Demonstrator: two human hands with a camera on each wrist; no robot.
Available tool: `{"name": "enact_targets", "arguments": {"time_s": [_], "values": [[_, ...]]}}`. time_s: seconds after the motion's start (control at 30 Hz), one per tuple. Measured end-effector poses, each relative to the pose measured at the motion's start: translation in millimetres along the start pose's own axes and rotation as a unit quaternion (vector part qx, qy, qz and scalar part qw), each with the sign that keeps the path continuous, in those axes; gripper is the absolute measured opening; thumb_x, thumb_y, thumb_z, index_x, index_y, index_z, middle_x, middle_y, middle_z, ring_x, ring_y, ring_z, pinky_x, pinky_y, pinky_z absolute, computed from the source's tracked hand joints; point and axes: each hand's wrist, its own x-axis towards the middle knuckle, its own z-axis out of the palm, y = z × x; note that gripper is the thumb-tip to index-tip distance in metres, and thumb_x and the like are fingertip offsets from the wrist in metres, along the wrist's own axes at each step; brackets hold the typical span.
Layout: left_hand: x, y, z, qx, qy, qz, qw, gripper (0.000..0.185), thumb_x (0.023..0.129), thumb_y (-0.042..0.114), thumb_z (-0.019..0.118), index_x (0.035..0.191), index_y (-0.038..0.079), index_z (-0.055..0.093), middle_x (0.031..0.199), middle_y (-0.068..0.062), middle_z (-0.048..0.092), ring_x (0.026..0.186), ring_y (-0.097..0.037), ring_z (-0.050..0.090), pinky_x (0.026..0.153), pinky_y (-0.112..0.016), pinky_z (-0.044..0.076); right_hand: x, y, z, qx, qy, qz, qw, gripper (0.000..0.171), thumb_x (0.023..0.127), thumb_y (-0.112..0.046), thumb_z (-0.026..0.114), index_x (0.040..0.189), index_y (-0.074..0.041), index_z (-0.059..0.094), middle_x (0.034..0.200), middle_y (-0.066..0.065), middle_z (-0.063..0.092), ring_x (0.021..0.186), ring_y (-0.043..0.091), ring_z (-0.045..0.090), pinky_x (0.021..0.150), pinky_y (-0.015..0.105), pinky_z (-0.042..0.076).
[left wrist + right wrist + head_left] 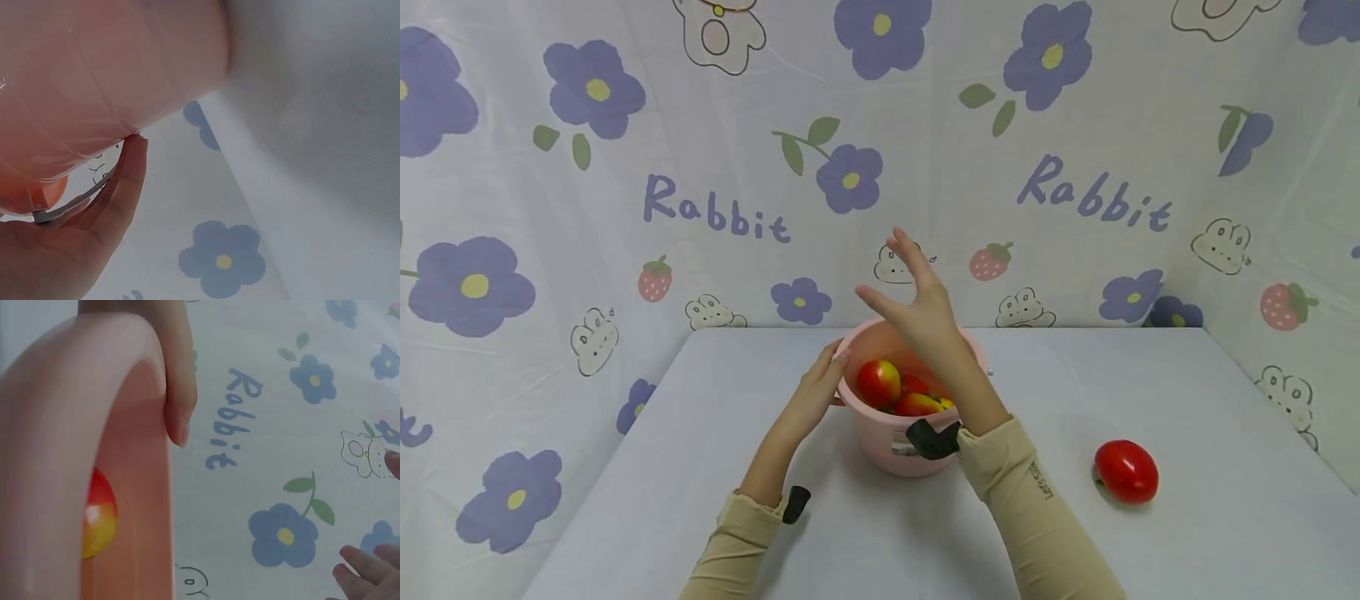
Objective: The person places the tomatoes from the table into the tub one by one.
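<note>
A pink bucket (876, 442) stands on the white table. My left hand (816, 387) grips its left side at the rim, thumb over the edge; the left wrist view shows the fingers (125, 181) along the outer wall, by the thin grey handle (72, 206). Inside lie several red-and-yellow fruits, among them a round one (878, 383) and a longer one (919, 405). My right hand (925, 312) is raised over the bucket with thumb and fingers spread and nothing held. The right forearm hides part of the bucket's right side.
A shiny red tomato-like fruit (1126, 472) lies on the table (1060, 392) to the right of the bucket. Behind the table hangs a white curtain (925, 125) printed with purple flowers, rabbits and strawberries. Black wrist mounts (932, 439) sit on both wrists.
</note>
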Motion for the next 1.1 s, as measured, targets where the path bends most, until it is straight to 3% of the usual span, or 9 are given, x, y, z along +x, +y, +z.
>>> {"name": "enact_targets", "arguments": {"time_s": [0.3,0.6,0.87,1.1], "values": [[0.3,-0.9,0.1,0.005,0.002,-0.007,1.0000,0.059,0.102,0.053,0.032,0.151,0.020,0.032,0.150,-0.011,0.046,0.117,-0.032,0.060,0.084,-0.040,0.059,-10,15,-8,-0.019,0.000,0.012,1.000,0.083,0.086,-0.038,0.072,0.154,-0.037,0.023,0.158,-0.004,0.035,0.150,0.022,0.026,0.115,0.061,0.029],[1.5,-0.3,0.1,0.002,0.005,-0.009,0.9999,0.058,0.102,0.055,0.032,0.150,0.022,0.033,0.149,-0.008,0.047,0.116,-0.030,0.060,0.084,-0.039,0.059,-22,35,-27,-0.018,0.008,0.051,0.999,0.083,0.086,-0.040,0.073,0.153,-0.041,0.024,0.160,-0.006,0.029,0.151,0.023,0.022,0.114,0.062,0.029],[1.5,0.5,-0.7,-0.003,0.007,-0.008,0.9999,0.057,0.102,0.053,0.032,0.150,0.022,0.034,0.149,-0.010,0.047,0.114,-0.031,0.061,0.083,-0.039,0.059,-33,52,-37,-0.008,0.019,0.068,0.997,0.084,0.086,-0.036,0.074,0.154,-0.032,0.025,0.160,-0.002,0.031,0.151,0.024,0.022,0.113,0.059,0.034],[2.6,2.5,-2.3,-0.004,-0.005,-0.019,0.9998,0.057,0.104,0.048,0.031,0.152,0.018,0.030,0.151,-0.015,0.044,0.116,-0.036,0.060,0.083,-0.041,0.059,-42,67,-47,-0.020,0.031,0.079,0.996,0.083,0.087,-0.036,0.073,0.154,-0.027,0.026,0.159,0.002,0.033,0.150,0.026,0.022,0.116,0.059,0.029]]}}
